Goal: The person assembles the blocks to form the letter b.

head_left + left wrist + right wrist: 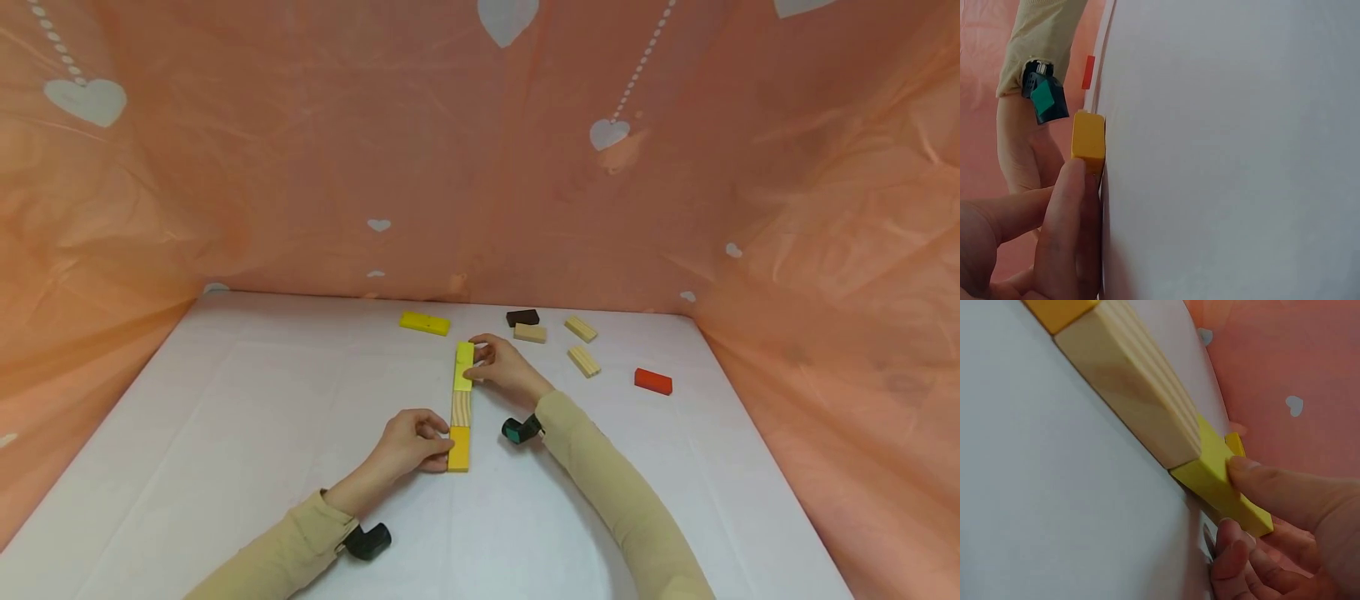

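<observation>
A straight row of blocks runs away from me on the white table: an orange-yellow block [459, 451] nearest, a plain wood-grain block [461, 408] in the middle, and a lime-yellow block [464, 357] at the far end. My left hand [408, 446] is at the left side of the orange-yellow block, its fingertips touching it; no fingers show on the block's right side. With the thumb on top and fingers along the right side, my right hand [510, 367] pinches the lime-yellow block. In the right wrist view, its end meets the wood-grain block's end.
Toward the back lie a long yellow block [424, 323], a dark brown block [522, 317] against a plain wooden block [530, 333], and two more wooden blocks [583, 361]. A red block [653, 382] lies at the right. Orange sheeting [337, 167] with hearts surrounds the table.
</observation>
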The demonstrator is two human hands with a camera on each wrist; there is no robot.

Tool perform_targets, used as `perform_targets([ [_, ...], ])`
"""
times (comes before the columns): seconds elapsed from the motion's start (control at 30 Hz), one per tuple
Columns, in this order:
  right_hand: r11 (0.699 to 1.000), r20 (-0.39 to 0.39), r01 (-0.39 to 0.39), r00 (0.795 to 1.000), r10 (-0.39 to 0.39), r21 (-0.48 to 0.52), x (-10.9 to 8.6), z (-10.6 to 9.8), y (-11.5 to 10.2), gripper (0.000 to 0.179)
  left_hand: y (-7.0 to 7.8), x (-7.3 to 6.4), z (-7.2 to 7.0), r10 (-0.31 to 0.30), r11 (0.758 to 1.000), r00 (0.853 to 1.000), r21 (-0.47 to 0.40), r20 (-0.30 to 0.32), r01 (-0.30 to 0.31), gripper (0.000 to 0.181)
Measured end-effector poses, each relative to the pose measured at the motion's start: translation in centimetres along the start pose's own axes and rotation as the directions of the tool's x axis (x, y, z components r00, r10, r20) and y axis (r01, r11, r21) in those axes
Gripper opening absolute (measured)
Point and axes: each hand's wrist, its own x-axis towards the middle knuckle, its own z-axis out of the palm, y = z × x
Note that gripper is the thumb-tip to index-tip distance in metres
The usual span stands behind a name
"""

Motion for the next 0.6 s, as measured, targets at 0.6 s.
perform_targets([
  [0.6,0.999,0.063,-0.018,0.998,0.021,-0.046,0.81,-0.6,0.17,0.061,-0.17,-0.04,0.11,0.012,1.0,1.0,-0.001,0.006,-0.012,0.018],
])
